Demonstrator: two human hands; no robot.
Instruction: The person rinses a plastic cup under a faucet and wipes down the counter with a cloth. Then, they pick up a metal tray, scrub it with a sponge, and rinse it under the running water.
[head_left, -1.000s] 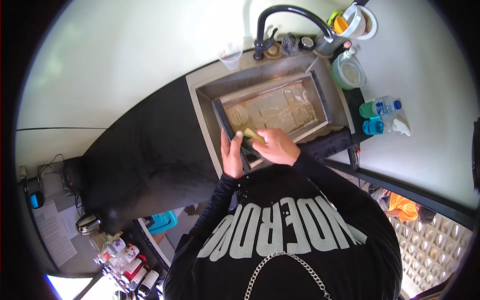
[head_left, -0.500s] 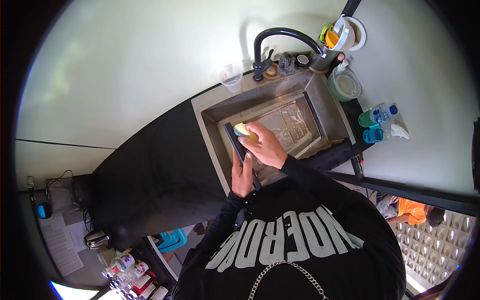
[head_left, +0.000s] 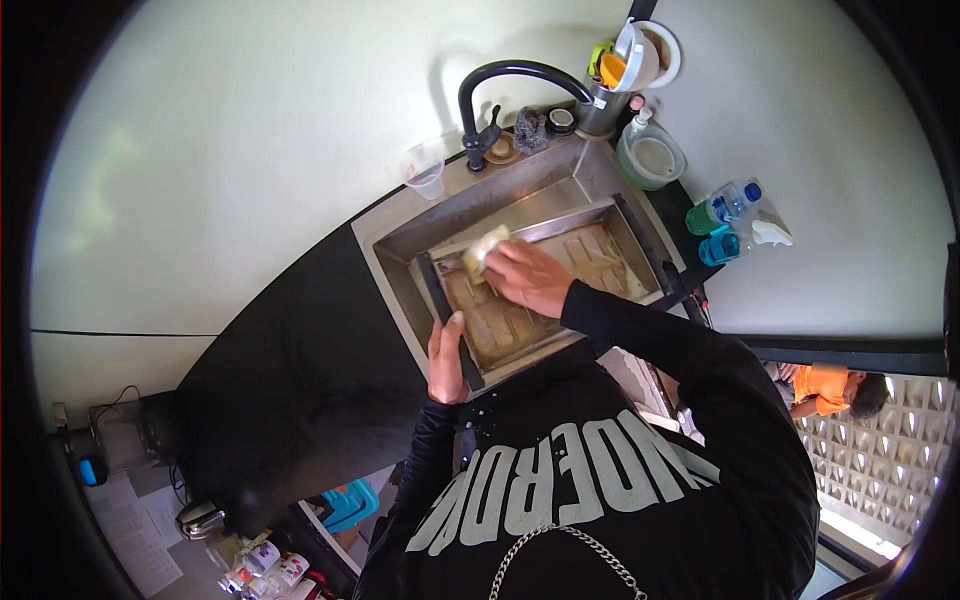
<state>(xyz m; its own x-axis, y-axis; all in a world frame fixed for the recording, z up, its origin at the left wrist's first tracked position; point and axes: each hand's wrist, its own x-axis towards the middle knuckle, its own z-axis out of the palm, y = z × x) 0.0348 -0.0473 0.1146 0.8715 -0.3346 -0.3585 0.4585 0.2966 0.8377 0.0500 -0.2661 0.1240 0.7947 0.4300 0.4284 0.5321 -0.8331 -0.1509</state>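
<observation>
A rectangular metal tray (head_left: 590, 250) with black end strips lies tilted in the stainless steel sink (head_left: 395, 290). My left hand (head_left: 447, 362) grips the tray's left black strip, thumb over the top and fingers along the outer side. In my right hand (head_left: 532, 280) is a yellowish sponge (head_left: 486, 252), pinched at the fingertips and held over the tray's back left part. Brownish wet film covers the tray's ridged floor. The sponge is slightly blurred.
Behind the sink stand a black faucet (head_left: 467, 110), a clear plastic cup (head_left: 424, 172) and a steel-wool scrubber (head_left: 530, 130). To the right are a soap tub (head_left: 652, 158) and bottles (head_left: 722, 205). A person in orange (head_left: 822, 388) is beyond the counter.
My right hand and the sponge have moved from the tray's left strip to over its inside. The tray has tipped flatter, showing more of its floor, and my left hand sits lower on the strip.
</observation>
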